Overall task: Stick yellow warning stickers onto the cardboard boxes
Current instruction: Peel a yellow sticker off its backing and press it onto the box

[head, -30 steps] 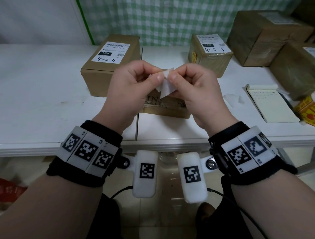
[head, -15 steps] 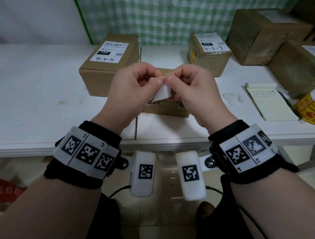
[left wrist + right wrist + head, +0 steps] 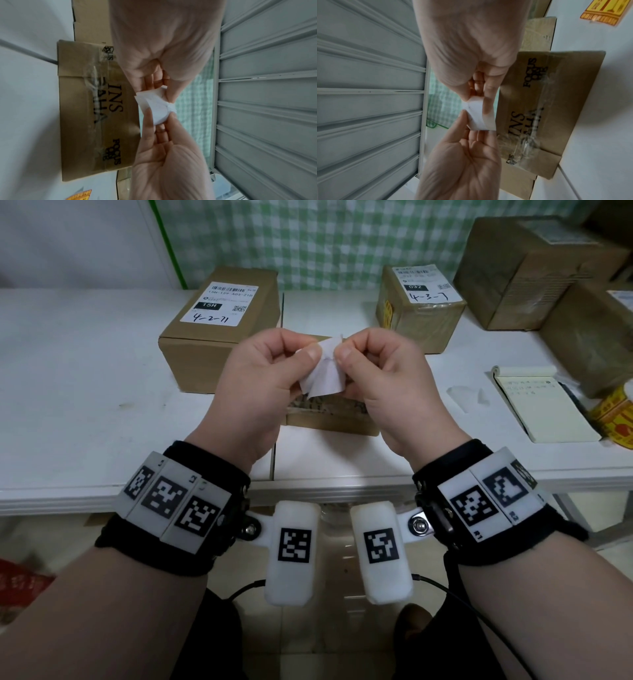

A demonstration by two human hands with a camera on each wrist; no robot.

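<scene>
Both hands are raised over the table's front part, pinching one small sticker [image 3: 323, 371] whose white backing faces me. My left hand [image 3: 270, 378] holds its left top corner between thumb and forefinger, and my right hand [image 3: 380, 378] holds the right top corner the same way. The sticker's printed side is hidden. The paper [image 3: 158, 106] bends between the fingertips, also in the right wrist view [image 3: 479, 115]. Under the hands lies a flat taped cardboard box [image 3: 329, 419] with black lettering [image 3: 106, 108]. Two labelled boxes stand behind: one left [image 3: 219, 326], one right [image 3: 419, 306].
Bigger cardboard boxes [image 3: 534, 268] stack at the back right. A notepad [image 3: 541, 405] lies at the right, with a roll of yellow stickers [image 3: 616, 416] beside it. Peeled backing scraps [image 3: 466, 398] lie on the white table [image 3: 85, 392]. A yellow sticker [image 3: 604, 12] shows in the right wrist view.
The hands stay together on the sticker, working its top corner. The paper hangs slightly lower and wider than before. The view has shifted a little.
</scene>
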